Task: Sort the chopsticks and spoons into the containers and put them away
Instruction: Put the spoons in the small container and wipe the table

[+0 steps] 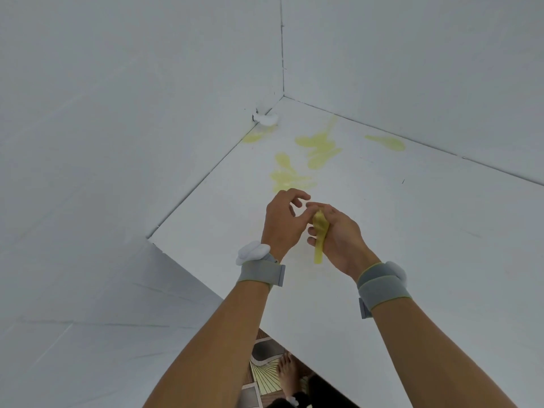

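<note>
Spoon [319, 234] within right hand [338, 237] fingers [312, 231]

Two hands, left [284, 220] and right [335, 234]. One yellow spoon [319, 235] is in the right hand. More blurred yellow spoons [319, 148] lie far on the table [412, 231]; their number cannot be told.

yellow spoon [319, 231] held upright, spoons [319, 148] scattered
</note>
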Available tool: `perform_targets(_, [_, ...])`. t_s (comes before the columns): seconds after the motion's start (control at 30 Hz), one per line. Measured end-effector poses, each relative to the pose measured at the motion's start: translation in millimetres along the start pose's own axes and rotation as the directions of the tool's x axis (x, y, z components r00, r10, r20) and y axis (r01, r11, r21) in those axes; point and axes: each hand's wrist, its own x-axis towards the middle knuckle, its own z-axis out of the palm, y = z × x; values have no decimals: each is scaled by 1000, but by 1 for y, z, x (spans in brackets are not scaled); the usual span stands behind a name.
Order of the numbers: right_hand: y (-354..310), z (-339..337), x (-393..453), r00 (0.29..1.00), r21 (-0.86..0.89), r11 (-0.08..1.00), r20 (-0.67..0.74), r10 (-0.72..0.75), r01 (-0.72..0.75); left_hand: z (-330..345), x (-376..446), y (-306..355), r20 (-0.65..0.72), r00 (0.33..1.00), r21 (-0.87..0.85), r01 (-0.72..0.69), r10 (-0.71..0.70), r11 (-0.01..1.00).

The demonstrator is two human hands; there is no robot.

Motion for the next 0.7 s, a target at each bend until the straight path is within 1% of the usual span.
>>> perform_targets(0.07, [-6,-4,9,1000,-4,1000,-27,9,-9,-3,11,-4,-69,997,78,51,-45,996])
perform_targets(0.13, [-11,-8,17,999,0,1000,-43,9,-9,-6,27,-7,-182,970,144,188,-161,971])
perform_targets(0.2, [-17,-12,25,999,-22,1000,-37,9,-10,-5,44,-10,-275,918,195,346,-287,918])
perform_targets(0.23, [-19,-14,28,999,-28,999,-40,13,-14,-1,52,-13,-296,897,226,399,-328,888])
perform_targets(0.3, [-25,-17,36,999,-42,999,-42,8,-10,4,65,-20,-304,878,257,450,-370,855])
perform_targets(0.4, [-32,-24,47,998,-53,999,-55,7,-10,8,77,-30,-297,867,293,482,-400,826])
perform_targets(0.57, [-38,-33,59,997,-72,997,-76,6,-12,10,81,-36,-320,871,307,468,-373,829])
perform_targets(0.7, [-37,-39,60,996,-68,998,-90,13,-19,8,85,-39,-298,887,335,444,-354,831])
